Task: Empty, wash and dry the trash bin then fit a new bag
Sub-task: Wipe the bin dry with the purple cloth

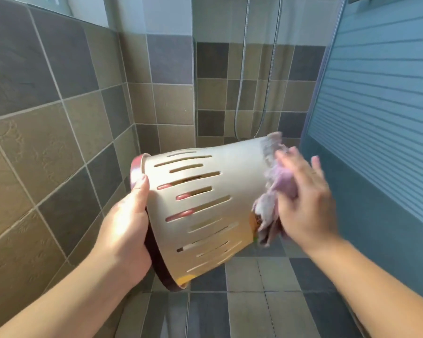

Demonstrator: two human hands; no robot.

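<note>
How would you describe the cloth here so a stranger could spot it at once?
Find the beige slotted trash bin held sideways mid-picture. At its far, closed end, the right hand presses a cloth against it. It is the only soft, crumpled, pale purple thing here.

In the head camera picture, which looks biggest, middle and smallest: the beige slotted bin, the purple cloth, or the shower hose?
1. Beige slotted plastic bin, clearly biggest.
2. Purple cloth, bunched in the right hand.
3. Thin metal shower hose: long, but farther away, so unsure against the cloth.
</note>
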